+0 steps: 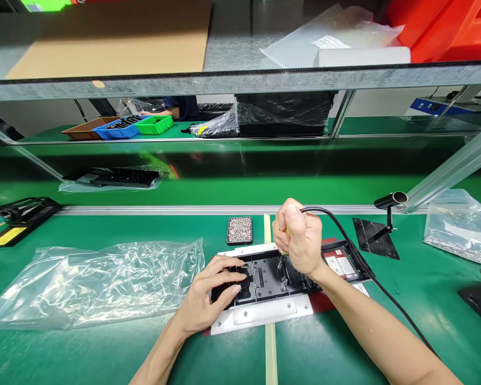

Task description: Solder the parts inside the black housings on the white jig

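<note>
A long black plastic housing [264, 280] lies open side up in a white fixture [260, 315] with dark red parts. My left hand [208, 289] rests on the housing's left end, fingers stretched out and touching it. My right hand [299, 238] is closed around an upright corded tool that looks like a soldering iron [280, 263]. Its tip points down into the housing, and the fingers hide most of its yellow handle. From the top of the fist a black cable [336, 224] runs down to the right. Just behind the fixture sits a small black tray [239, 231] of tiny metal pieces.
A clear plastic bag [100, 283] lies to the left, with a black stand [24, 216] behind it. At right are a tube holder [388, 203] and a bag of small parts [460, 227]. A shelf edge [240, 80] crosses above; a person's arm [170, 112] shows beyond.
</note>
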### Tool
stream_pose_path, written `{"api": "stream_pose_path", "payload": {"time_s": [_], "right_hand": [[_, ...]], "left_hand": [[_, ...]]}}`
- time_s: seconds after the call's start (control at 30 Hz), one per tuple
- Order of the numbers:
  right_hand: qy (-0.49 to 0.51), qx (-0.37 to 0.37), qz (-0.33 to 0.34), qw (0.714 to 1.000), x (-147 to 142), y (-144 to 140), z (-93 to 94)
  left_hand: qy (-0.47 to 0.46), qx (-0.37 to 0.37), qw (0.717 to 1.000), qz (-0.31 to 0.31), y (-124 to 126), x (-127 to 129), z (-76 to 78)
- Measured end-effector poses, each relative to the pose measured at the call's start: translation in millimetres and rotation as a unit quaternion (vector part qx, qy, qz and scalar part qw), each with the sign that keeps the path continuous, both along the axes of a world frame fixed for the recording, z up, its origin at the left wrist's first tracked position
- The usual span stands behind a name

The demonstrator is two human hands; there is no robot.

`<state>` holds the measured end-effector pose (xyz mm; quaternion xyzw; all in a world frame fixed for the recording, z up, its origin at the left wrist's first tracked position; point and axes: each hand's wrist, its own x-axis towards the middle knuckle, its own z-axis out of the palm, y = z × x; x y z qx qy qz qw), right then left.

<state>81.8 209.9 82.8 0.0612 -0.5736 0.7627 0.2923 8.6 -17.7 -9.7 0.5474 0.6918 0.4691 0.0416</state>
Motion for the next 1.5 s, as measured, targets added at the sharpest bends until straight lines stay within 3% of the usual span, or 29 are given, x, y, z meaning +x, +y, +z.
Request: {"api": "stream_pose_path", "payload": {"time_s": [1.5], "right_hand": [[0.011, -0.001, 0.006, 1.000, -0.5, -0.8, 0.6]], "left_hand": [[-0.011, -0.001, 1.000, -0.004, -0.6, -0.2, -1.8]]}}
